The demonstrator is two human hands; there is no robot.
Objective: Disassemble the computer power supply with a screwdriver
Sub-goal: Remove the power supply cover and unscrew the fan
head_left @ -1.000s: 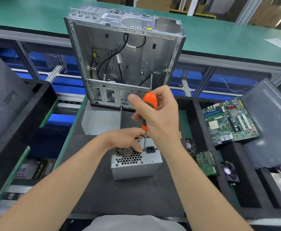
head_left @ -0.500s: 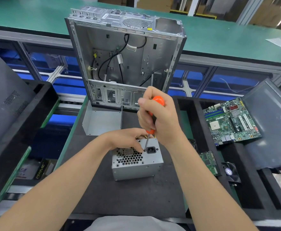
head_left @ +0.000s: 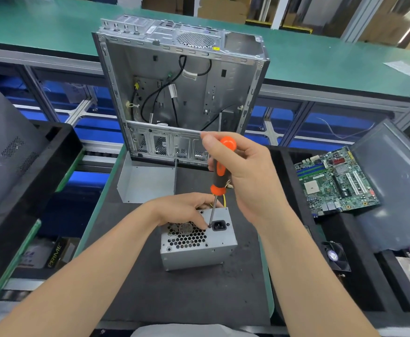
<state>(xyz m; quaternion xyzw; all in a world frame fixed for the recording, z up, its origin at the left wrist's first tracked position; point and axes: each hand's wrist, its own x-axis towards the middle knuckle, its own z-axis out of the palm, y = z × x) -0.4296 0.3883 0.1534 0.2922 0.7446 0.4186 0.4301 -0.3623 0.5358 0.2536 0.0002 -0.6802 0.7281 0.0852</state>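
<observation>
Now, power supply [head_left: 199,249]: it stands mid-bench on the dark mat [head_left: 175,300], grille and socket face turned up toward you, so the face screws can be reached from above.
Left hand [head_left: 182,207]: it comes in from 8 o'clock, fingers curled over the box's far edge and clamped on it. I judge you brace it this way so it cannot twist or slide under the driver.
Right hand [head_left: 247,176]: your fingers wrap the orange handle and your thumb reaches toward the cap, a grip suited to pressing down while turning.
Screwdriver [head_left: 219,171]: it is nearly upright, handle leaning toward 12 o'clock, shaft passing just beside your left fingertips.
Screw [head_left: 209,225]: it sits at 9 o'clock of the mains socket [head_left: 219,225], with the tip seated on it.
Yellow wires [head_left: 224,203]: they show behind the box at 12 o'clock, between your hands.
Computer case [head_left: 182,93]: it stands upright and open at 12 o'clock, clear of your work.
Motherboard [head_left: 335,181]: it lies at 2 o'clock, well apart.
Stage: early, in my judgement, since the casing looks closed.
Risk: a slipping tip could catch your left fingers.
</observation>
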